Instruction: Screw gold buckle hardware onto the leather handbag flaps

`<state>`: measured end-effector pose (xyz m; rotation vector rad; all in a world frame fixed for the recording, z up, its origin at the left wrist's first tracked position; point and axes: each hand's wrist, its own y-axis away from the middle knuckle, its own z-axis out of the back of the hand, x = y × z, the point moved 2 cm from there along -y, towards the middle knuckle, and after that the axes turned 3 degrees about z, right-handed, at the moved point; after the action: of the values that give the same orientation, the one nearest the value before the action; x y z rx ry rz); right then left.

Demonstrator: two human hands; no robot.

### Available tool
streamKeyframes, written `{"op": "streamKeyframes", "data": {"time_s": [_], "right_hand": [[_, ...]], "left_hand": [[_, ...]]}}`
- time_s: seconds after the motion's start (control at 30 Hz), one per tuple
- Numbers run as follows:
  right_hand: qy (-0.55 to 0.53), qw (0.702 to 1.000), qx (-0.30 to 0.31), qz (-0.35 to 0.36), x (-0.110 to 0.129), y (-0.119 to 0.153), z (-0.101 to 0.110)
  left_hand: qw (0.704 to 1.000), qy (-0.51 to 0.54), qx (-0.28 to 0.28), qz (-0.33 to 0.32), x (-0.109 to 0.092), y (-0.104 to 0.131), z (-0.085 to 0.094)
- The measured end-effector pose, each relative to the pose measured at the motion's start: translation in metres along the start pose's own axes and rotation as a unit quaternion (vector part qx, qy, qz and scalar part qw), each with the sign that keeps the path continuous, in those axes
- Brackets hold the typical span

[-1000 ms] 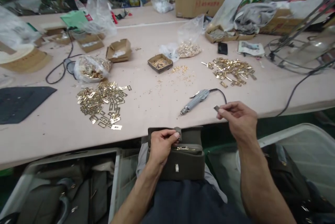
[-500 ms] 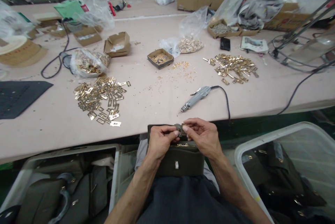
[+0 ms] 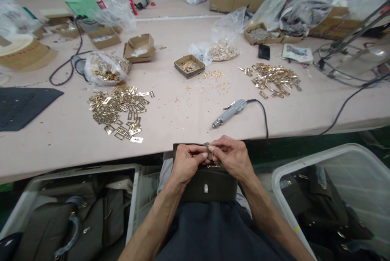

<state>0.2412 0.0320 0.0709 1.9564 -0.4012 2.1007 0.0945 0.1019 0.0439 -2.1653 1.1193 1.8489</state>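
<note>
A dark olive handbag [image 3: 207,183] rests on my lap at the table's near edge. My left hand [image 3: 186,163] pinches the bag's small strap tab [image 3: 209,151] from the left. From the right, my right hand [image 3: 232,157] presses a small metal piece against the same tab; the piece is mostly hidden by my fingers. Both hands touch over the bag's top edge, just above its gold clasp [image 3: 213,166].
An electric screwdriver [image 3: 229,111] with a black cord lies on the pink table [image 3: 61,147] just beyond my hands. Piles of gold metal plates [image 3: 120,108] [image 3: 272,79], a small box of screws [image 3: 189,66] and bags of hardware spread across it. Bins of bags [image 3: 70,216] [image 3: 329,208] flank my lap.
My right hand came back from the table's edge with a small metal piece and joined my left hand at the bag's strap tab. The left hand stayed on the tab.
</note>
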Motion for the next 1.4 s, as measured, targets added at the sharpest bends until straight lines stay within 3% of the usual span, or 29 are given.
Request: {"op": "streamKeyframes", "data": {"time_s": [0.27, 0.43, 0.57, 0.73, 1.0, 1.17, 1.3, 1.4], "right_hand": [[0.037, 0.999, 0.016, -0.006, 0.0, 0.001, 0.001], [0.067, 0.997, 0.028, 0.0, 0.001, 0.003, 0.003], [0.045, 0.997, 0.042, -0.037, -0.002, 0.014, 0.002], [0.023, 0.998, 0.007, -0.06, -0.007, 0.028, -0.003], [0.022, 0.997, 0.003, -0.068, -0.008, 0.033, -0.002], [0.019, 0.997, 0.008, -0.07, -0.005, 0.038, -0.006], [-0.026, 0.996, 0.007, -0.083, -0.006, 0.042, -0.006], [-0.064, 0.994, 0.007, -0.092, -0.008, 0.045, -0.005]], "left_hand": [[1.0, 0.019, -0.012, 0.022, -0.009, 0.008, -0.003], [0.998, 0.037, -0.041, 0.028, -0.003, 0.007, -0.009], [0.997, 0.033, -0.076, -0.005, 0.003, 0.009, -0.014], [0.995, 0.02, -0.099, -0.011, 0.004, 0.014, -0.017], [0.986, 0.117, -0.056, 0.109, -0.001, 0.013, -0.018], [0.977, 0.161, -0.044, 0.131, 0.005, 0.014, -0.018], [0.958, 0.222, -0.028, 0.179, 0.007, 0.019, -0.023], [0.953, 0.242, -0.004, 0.18, 0.005, 0.021, -0.026]]}}
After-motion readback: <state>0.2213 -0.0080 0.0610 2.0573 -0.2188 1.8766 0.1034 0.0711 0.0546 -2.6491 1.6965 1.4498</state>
